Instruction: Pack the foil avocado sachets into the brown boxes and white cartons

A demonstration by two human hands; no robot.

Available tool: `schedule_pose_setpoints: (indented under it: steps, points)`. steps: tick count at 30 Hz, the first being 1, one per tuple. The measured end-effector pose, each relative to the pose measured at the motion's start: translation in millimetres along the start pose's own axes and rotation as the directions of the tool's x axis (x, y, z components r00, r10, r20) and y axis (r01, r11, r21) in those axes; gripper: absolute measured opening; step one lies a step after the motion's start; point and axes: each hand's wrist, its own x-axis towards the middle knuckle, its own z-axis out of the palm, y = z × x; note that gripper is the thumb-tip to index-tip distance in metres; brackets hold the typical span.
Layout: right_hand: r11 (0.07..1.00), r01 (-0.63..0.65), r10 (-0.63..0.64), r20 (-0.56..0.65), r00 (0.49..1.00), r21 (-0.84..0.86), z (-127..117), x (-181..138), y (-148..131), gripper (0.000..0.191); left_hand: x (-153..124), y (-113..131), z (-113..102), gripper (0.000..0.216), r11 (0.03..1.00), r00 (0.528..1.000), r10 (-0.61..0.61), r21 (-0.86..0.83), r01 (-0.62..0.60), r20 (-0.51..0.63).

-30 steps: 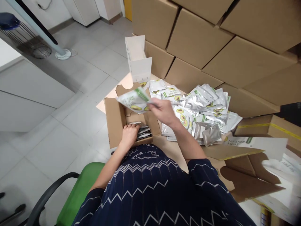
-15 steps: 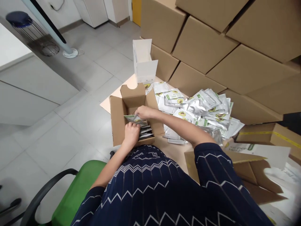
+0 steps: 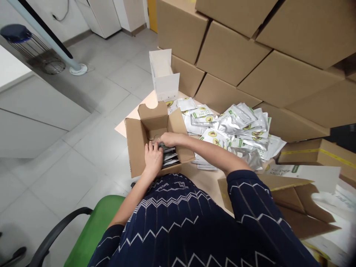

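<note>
An open cardboard box (image 3: 135, 145) stands in front of me with its flaps folded outward. A row of flat sachets (image 3: 170, 158) is packed upright in its near part. Over the front of that row lies my left hand (image 3: 153, 155), its fingers stretched out and slightly apart against the sachets. Reaching in from the right, my right hand (image 3: 168, 139) is closed, fingers pressed together, at the top of a sachet low in the box. Most of that sachet is hidden behind my hands. Beside the box lies a heap of silver-white sachets (image 3: 236, 122) with avocado prints.
A white carton (image 3: 167, 86) stands open behind the box on the table (image 3: 191, 178). Large cardboard boxes (image 3: 222, 52) are stacked along the far right. Another open carton (image 3: 292, 200) is at my right. A green chair (image 3: 94, 226) is at my left.
My right hand has lowered the sachet deeper into the box. My left fingers have straightened from a curl and moved forward over it. The view has shifted slightly.
</note>
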Motion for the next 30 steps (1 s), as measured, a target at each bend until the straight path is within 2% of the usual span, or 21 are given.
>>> schedule_pose_setpoints:
  steps: [5, 8, 10, 11, 12, 13, 14, 16, 17, 18, 19, 20, 22, 23, 24, 26, 28, 30]
  points:
    - [0.992, 0.041, -0.028, -0.110, 0.994, 0.121, 5.7, -5.0, 4.8, 0.040, 5.2, 2.8, -7.1, 0.038, 0.999, 0.999, -0.021, 0.043, 0.020, 0.027]
    - [0.973, 0.073, -0.038, -0.159, 0.987, 0.220, 7.4, -12.4, 1.6, 0.031, 6.9, 3.1, -8.4, 0.039, 0.998, 0.997, -0.010, 0.069, 0.005, 0.071]
    - [0.916, 0.152, -0.041, -0.289, 0.956, 0.371, 6.1, -22.2, 5.2, 0.023, 6.8, 1.9, -6.8, 0.039, 0.997, 0.996, -0.005, 0.075, -0.002, 0.091]
    - [0.861, 0.197, 0.005, -0.395, 0.919, 0.468, 5.0, -28.2, 11.1, 0.022, 6.4, 0.8, -5.5, 0.038, 0.997, 0.996, -0.001, 0.073, -0.006, 0.094]
    - [0.798, 0.231, 0.101, -0.502, 0.859, 0.556, 4.2, -34.5, 20.5, 0.024, 5.7, -0.4, -3.8, 0.038, 0.998, 0.996, 0.005, 0.069, -0.011, 0.093]
    - [0.744, 0.241, 0.240, -0.585, 0.774, 0.623, 4.3, -40.4, 33.3, 0.028, 4.9, -1.8, -2.1, 0.038, 0.998, 0.996, 0.012, 0.062, -0.017, 0.091]
    - [0.711, 0.213, 0.398, -0.633, 0.664, 0.670, 5.8, -45.5, 49.0, 0.033, 4.1, -3.1, -0.5, 0.038, 0.998, 0.996, 0.020, 0.052, -0.025, 0.087]
    - [0.692, 0.033, 0.641, -0.636, 0.429, 0.721, 15.4, -51.2, 84.8, 0.037, 2.5, -5.2, 2.0, 0.038, 0.999, 0.997, 0.036, 0.025, -0.038, 0.075]
    - [0.685, -0.102, 0.703, -0.618, 0.353, 0.721, 24.2, -51.3, 102.0, 0.037, 1.9, -5.8, 2.7, 0.038, 0.999, 0.997, 0.041, 0.009, -0.041, 0.071]
    - [0.675, -0.246, 0.734, -0.595, 0.328, 0.696, 35.4, -49.7, 117.2, 0.038, 1.5, -6.0, 2.9, 0.038, 0.999, 0.997, 0.043, -0.007, -0.042, 0.070]
    - [0.669, -0.382, 0.744, -0.565, 0.358, 0.638, 48.7, -46.5, 129.4, 0.044, 1.3, -6.0, 2.6, 0.038, 0.999, 0.997, 0.044, -0.021, -0.042, 0.070]
    - [0.674, -0.491, 0.738, -0.528, 0.419, 0.552, 63.3, -42.3, 138.1, 0.055, 1.2, -5.8, 2.1, 0.038, 0.999, 0.996, 0.044, -0.030, -0.042, 0.072]
    - [0.701, -0.612, 0.710, -0.447, 0.545, 0.367, 92.9, -32.1, 146.3, 0.076, 1.1, -5.0, 0.9, 0.037, 0.998, 0.996, 0.047, -0.036, -0.044, 0.074]
    - [0.707, -0.639, 0.700, -0.425, 0.574, 0.303, 106.3, -27.2, 146.8, 0.079, 1.0, -4.6, 0.4, 0.037, 0.998, 0.996, 0.049, -0.033, -0.047, 0.076]
    - [0.703, -0.660, 0.701, -0.417, 0.579, 0.265, 117.9, -22.8, 146.1, 0.077, 0.9, -4.4, 0.2, 0.036, 0.998, 0.995, 0.050, -0.028, -0.048, 0.080]
    - [0.673, -0.697, 0.722, -0.425, 0.546, 0.247, 134.6, -16.4, 143.4, 0.066, 0.5, -4.4, 0.5, 0.036, 0.999, 0.994, 0.050, -0.017, -0.049, 0.092]
    - [0.642, -0.725, 0.745, -0.427, 0.512, 0.250, 142.3, -13.6, 140.9, 0.059, -0.1, -5.0, 1.6, 0.036, 0.999, 0.994, 0.050, -0.006, -0.050, 0.101]
    - [0.641, -0.726, 0.742, -0.442, 0.504, 0.249, 142.7, -15.0, 139.1, 0.056, -0.6, -5.9, 2.8, 0.036, 0.998, 0.994, 0.055, 0.003, -0.056, 0.099]
